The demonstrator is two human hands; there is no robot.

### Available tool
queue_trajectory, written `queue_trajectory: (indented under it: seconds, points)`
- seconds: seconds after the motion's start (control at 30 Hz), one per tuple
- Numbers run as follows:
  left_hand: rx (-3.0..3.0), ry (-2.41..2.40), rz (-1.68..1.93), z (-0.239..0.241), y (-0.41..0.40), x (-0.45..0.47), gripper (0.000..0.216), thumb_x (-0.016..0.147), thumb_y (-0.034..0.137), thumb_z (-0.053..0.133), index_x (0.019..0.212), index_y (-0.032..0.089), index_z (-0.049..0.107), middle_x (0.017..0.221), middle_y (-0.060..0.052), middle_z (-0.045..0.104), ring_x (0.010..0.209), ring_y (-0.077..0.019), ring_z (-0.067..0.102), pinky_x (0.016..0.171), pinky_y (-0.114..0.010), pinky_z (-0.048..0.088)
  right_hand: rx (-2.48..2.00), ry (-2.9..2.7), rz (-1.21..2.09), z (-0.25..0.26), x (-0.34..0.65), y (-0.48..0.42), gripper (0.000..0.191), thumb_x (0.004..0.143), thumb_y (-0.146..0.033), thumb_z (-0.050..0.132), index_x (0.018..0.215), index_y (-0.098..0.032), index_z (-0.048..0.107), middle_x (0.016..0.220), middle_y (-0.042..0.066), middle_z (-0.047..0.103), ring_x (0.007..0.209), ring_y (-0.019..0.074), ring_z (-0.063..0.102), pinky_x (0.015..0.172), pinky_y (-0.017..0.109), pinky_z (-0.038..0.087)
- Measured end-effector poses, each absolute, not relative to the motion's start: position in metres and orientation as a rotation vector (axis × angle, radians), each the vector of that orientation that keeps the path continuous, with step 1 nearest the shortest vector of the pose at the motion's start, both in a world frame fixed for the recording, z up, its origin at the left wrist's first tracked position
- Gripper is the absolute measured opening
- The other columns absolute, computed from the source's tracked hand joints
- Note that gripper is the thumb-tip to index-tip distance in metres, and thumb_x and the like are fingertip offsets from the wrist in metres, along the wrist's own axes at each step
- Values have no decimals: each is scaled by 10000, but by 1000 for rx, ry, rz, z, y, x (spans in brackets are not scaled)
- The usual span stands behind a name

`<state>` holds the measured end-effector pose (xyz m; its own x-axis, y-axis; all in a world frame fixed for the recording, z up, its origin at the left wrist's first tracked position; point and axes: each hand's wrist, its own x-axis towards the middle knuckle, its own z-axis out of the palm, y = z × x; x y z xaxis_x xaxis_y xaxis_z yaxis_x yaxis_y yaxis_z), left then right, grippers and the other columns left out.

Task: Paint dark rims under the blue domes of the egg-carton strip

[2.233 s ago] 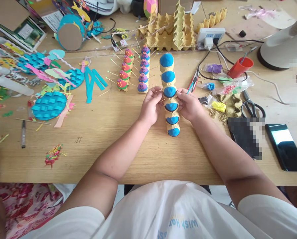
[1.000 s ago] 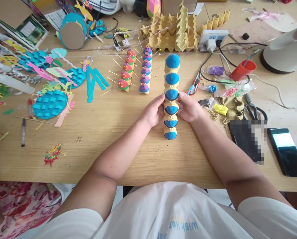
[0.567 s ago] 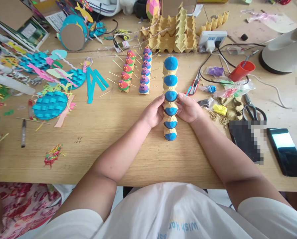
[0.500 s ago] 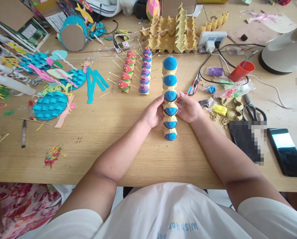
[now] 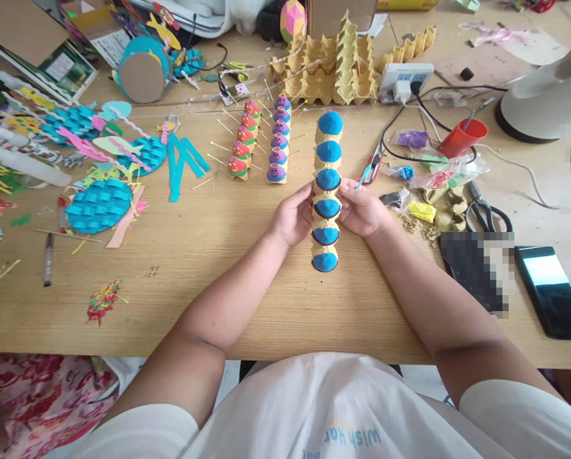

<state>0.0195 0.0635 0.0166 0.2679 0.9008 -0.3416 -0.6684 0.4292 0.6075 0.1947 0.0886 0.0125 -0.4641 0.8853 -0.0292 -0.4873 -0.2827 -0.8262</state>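
Observation:
A strip of egg carton [image 5: 327, 222] with several bumps, each partly covered in blue, is held lengthwise in front of me. My left hand [image 5: 295, 215] grips its left edge, thumb near the third bump. On the opposite edge my right hand [image 5: 362, 207] is closed round the strip's side. A thin light-blue stick [image 5: 362, 178] pokes up by the right fingers; whether they hold it I cannot tell. Beyond the left hand stand two decorated egg-carton caterpillars, one red and green [image 5: 242, 150], one purple [image 5: 277, 140], both with pins sticking out.
Egg trays [image 5: 314, 70] lie at the back. To the right are a red cup [image 5: 463, 137], a utility knife [image 5: 372, 167], scissors [image 5: 486, 213], clay packets and a phone [image 5: 553, 290]. Blue woven paper pieces [image 5: 98, 205] and a marker [image 5: 48, 260] lie left. Another person's patterned clothing shows lower left.
The egg carton strip has tilted slightly, its far end shifting a little right and its near end a little left. Both hands keep their hold on it.

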Motion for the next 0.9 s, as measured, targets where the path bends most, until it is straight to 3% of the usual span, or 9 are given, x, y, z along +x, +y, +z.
queue_trajectory:
  seconds: [0.17,0.27,0.37,0.5,0.57,0.7,0.8,0.9]
  points:
    - [297,672,1074,20,61,23,192,1093,317,632,1181,218,770,836,-5,826,648,-149,777,655,-239,610,-624,-946,1899,13,195,90,520,691,-480,1013,756,-224,565,584,-92,405,543,73,326,500,208,337]
    - [272,650,1082,20,61,24,226,1102,312,606,1248,238,762,869,-12,837,728,-178,810,730,-273,635,-702,-928,1850,15,197,93,451,716,-460,964,824,-241,584,659,-69,511,557,87,366,479,227,327]
    - [291,668,1105,23,59,24,212,1104,290,589,1212,259,768,847,1,820,750,-178,801,767,-284,629,-863,-900,1661,15,200,99,348,781,-361,855,932,-271,555,789,-49,641,579,96,442,477,221,300]
    - [308,706,1111,27,57,24,193,1093,248,582,1094,255,775,795,17,783,674,-145,743,753,-273,603,-1036,-1066,1312,2,202,107,252,865,-299,744,934,-290,502,761,-65,582,581,100,426,503,220,297]
    - [293,718,1117,28,56,25,213,1094,234,566,1143,254,773,776,21,779,646,-139,728,744,-272,605,-1060,-1220,1122,-6,202,108,232,893,-309,755,949,-294,531,775,-64,532,602,104,414,539,244,362]
    - [269,757,1133,27,58,26,249,1095,222,563,1228,239,773,810,11,806,660,-148,744,769,-281,613,-1061,-1395,864,-15,203,107,162,965,-387,726,1085,-300,659,858,-24,598,747,154,546,727,332,526]
    - [256,766,1148,25,59,25,250,1084,213,585,1238,239,780,832,8,817,698,-153,759,802,-280,611,-1079,-1412,800,-13,203,104,205,968,-408,731,1141,-297,717,866,-8,649,832,186,619,856,388,566]
    - [258,762,1140,24,59,25,240,1081,216,579,1204,234,785,844,4,825,718,-157,767,797,-282,615,-1055,-1308,875,-11,203,104,251,947,-421,758,1177,-328,723,846,-17,664,742,164,587,768,364,562]
